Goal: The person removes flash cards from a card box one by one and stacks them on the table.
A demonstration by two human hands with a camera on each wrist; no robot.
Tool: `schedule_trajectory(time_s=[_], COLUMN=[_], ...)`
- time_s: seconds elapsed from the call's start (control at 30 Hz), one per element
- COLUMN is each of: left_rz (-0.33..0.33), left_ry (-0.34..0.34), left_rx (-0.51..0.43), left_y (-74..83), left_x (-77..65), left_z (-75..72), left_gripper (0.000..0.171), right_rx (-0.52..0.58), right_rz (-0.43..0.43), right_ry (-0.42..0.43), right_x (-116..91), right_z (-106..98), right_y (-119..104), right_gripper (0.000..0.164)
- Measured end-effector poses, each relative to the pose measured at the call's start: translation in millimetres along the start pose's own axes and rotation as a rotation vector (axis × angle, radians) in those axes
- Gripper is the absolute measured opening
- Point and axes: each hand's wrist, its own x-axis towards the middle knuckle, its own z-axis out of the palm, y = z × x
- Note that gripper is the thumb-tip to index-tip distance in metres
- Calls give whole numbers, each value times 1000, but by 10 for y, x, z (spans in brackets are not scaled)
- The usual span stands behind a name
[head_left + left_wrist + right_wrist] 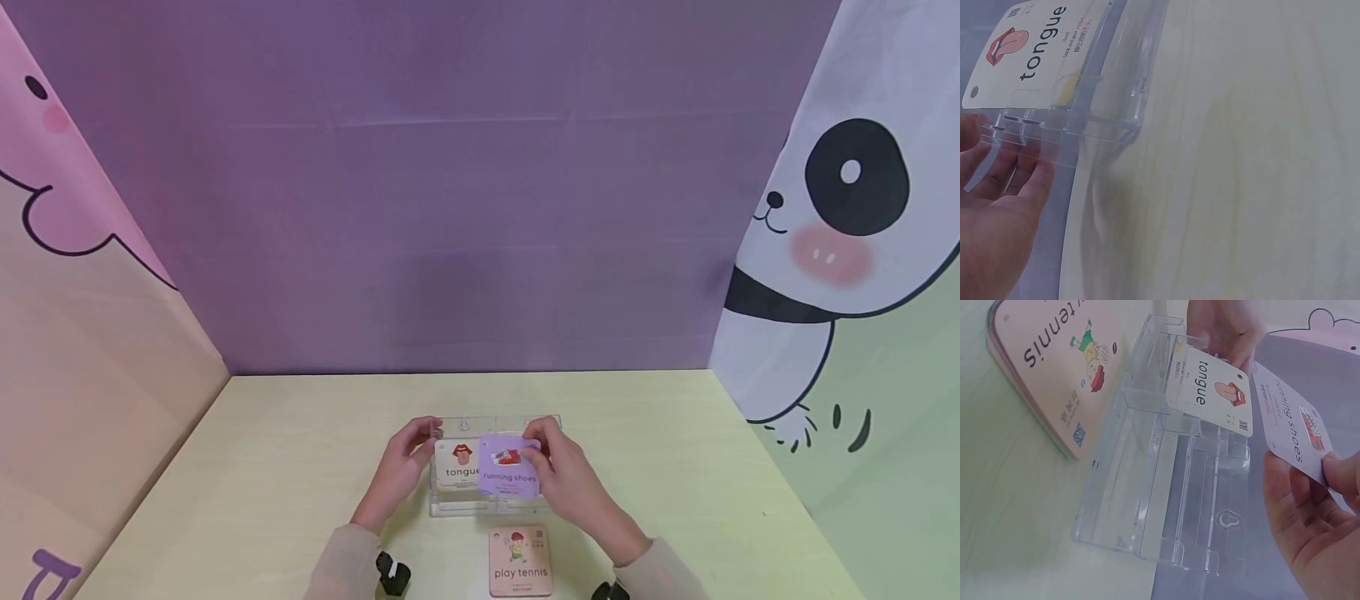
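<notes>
A clear plastic card holder (pixel 463 507) with tiered compartments stands on the table. My left hand (pixel 401 469) grips its left side wall, thumb on one face and fingers behind, as the left wrist view shows. A white "tongue" card (pixel 1213 394) leans in the compartment at that end. My right hand (pixel 573 477) pinches a purple "running shoes" card (pixel 510 486) by its right edge, thumb in front. This card is held up at the holder's back, partly overlapping the tongue card in the head view. The holder's other end (pixel 1110 506) holds no card.
A stack of cards with a pink "play tennis" card (pixel 520 562) on top lies on the pale wooden table (pixel 300 450), in front of the holder. Behind the table rises a purple cloth wall (pixel 465 208); printed panels flank both sides.
</notes>
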Motion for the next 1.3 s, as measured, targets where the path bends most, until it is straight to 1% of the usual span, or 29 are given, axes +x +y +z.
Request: schedule_trajectory(time_s=[0.23, 0.57, 0.8, 1.03, 1.3], left_rz=[4, -3, 16, -3, 5], left_ry=[5, 10, 5, 8, -1], left_rx=[10, 4, 13, 7, -2], left_y=[3, 12, -1, 21, 2], left_x=[-5, -15, -9, -13, 3], left_z=[2, -9, -14, -7, -3], left_gripper=[32, 32, 33, 32, 32], right_rx=[9, 59, 99, 134, 178], right_rz=[-8, 80, 107, 133, 140], right_ry=[-18, -26, -51, -68, -80], right_x=[-35, -89, -128, -167, -216], right_z=[-23, -42, -57, -76, -81], right_y=[14, 19, 46, 48, 60], right_gripper=[17, 17, 15, 14, 13])
